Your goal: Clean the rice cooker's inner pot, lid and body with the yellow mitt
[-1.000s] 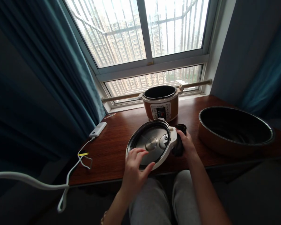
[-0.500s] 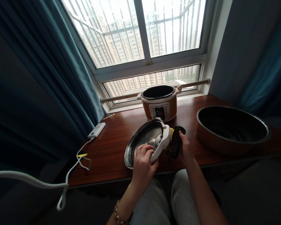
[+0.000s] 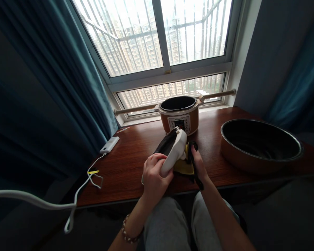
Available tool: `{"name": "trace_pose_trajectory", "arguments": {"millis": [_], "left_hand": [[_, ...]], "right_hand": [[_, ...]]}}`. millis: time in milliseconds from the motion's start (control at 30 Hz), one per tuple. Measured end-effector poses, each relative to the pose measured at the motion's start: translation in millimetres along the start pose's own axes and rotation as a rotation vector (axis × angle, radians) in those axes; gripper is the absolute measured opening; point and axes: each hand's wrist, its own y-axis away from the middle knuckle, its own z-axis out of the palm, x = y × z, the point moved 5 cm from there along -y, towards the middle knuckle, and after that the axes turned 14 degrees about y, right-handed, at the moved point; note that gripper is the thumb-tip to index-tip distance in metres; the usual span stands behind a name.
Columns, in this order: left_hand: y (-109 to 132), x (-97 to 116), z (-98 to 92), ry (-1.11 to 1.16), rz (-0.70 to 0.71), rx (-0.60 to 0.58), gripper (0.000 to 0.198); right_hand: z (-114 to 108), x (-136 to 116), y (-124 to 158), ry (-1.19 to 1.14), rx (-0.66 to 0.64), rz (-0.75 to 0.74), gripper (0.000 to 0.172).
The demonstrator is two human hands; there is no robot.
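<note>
My left hand (image 3: 156, 174) grips the near rim of a white cooker lid (image 3: 177, 148), which is tilted up on its edge over the table. The lid's dark inner side faces left, seen at a steep slant. My right hand (image 3: 199, 162) is closed on a black and yellow cloth (image 3: 185, 166), pressed against the lid's outer face on the right. Part of the cloth hangs below the lid. Behind the lid stands a brown and white electric pressure cooker (image 3: 179, 115), its top uncovered and its panel facing me.
A large brown pot with a black inside (image 3: 259, 144) stands on the right of the wooden table (image 3: 128, 157). At the left lie a white power bank (image 3: 110, 144) and a white cable (image 3: 81, 184). A window (image 3: 191, 35) and a rail are behind; blue curtains (image 3: 75, 69) hang at the sides.
The lid has been turned more upright, so its shiny inner side shows less. My right hand has moved the cloth slightly left, and more yellow shows.
</note>
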Motion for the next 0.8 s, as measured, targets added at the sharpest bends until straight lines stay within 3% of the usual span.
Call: {"name": "trace_pose_trajectory", "arguments": {"millis": [200, 367, 533, 633, 800], "left_hand": [[-3.9, -27.6, -43.6, 0.452, -0.318, 0.267, 0.024], [22.2, -65.1, -55.2, 0.854, -0.509, 0.531, 0.034], [49.0, -90.2, -60.2, 0.985, -0.629, 0.670, 0.038], [60.2, -98.3, -63.8, 1.002, -0.640, 0.741, 0.037], [72.1, -112.5, -67.8, 0.948, -0.671, 0.892, 0.029]], "right_hand": [[48.5, -65.5, 16.4, 0.569, 0.015, -0.603, 0.037], [94.3, -78.0, 29.8, 0.838, -0.050, -0.868, 0.034], [131.6, -70.5, 40.3, 1.037, -0.201, -0.973, 0.037], [138.4, -65.7, 39.5, 0.998, -0.281, -0.982, 0.041], [103.6, -55.2, 15.9, 0.843, -0.008, -0.793, 0.040]]}}
